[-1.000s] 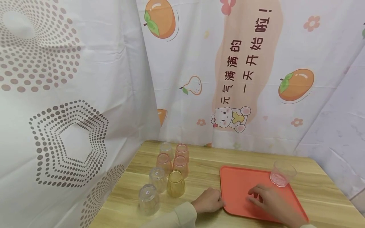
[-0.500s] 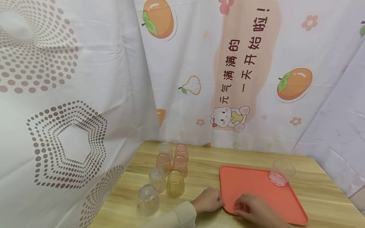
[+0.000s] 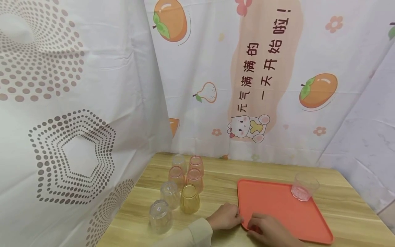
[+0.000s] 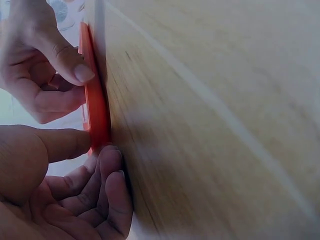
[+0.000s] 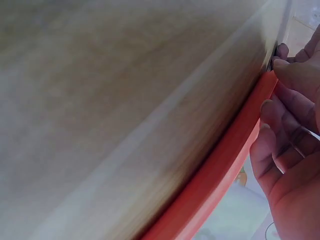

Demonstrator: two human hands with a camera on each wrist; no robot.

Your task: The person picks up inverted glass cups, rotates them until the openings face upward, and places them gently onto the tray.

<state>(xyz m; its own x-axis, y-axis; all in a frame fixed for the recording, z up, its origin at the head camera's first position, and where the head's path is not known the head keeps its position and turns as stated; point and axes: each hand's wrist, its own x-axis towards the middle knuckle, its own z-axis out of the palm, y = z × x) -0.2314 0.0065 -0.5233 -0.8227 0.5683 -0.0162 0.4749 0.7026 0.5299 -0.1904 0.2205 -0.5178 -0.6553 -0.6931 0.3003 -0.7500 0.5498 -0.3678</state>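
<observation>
A red-orange tray (image 3: pixel 284 206) lies on the wooden table. At its near left corner my left hand (image 3: pixel 226 216) pinches the rim (image 4: pixel 98 120), thumb and fingers about the edge. My right hand (image 3: pixel 271 231) is close beside it at the near edge. Seen from the left wrist, the right thumb (image 4: pixel 82 72) lies over the rim, with the other fingers curled on the inner side. A clear glass (image 3: pixel 303 188) stands upright at the tray's far right corner. In the right wrist view, fingertips (image 5: pixel 265 127) meet the tray's edge.
To the left stand upturned glasses: clear ones (image 3: pixel 161 219) in front and behind, pink ones (image 3: pixel 195 180) further back, and a yellow one (image 3: pixel 189 202). A patterned white curtain (image 3: pixel 197 113) hangs behind the table, another cloth (image 3: pixel 83 157) at the left.
My right hand has moved left and nearer from above the tray to its near rim, beside the left hand. The left hand, tray and glasses have stayed in place.
</observation>
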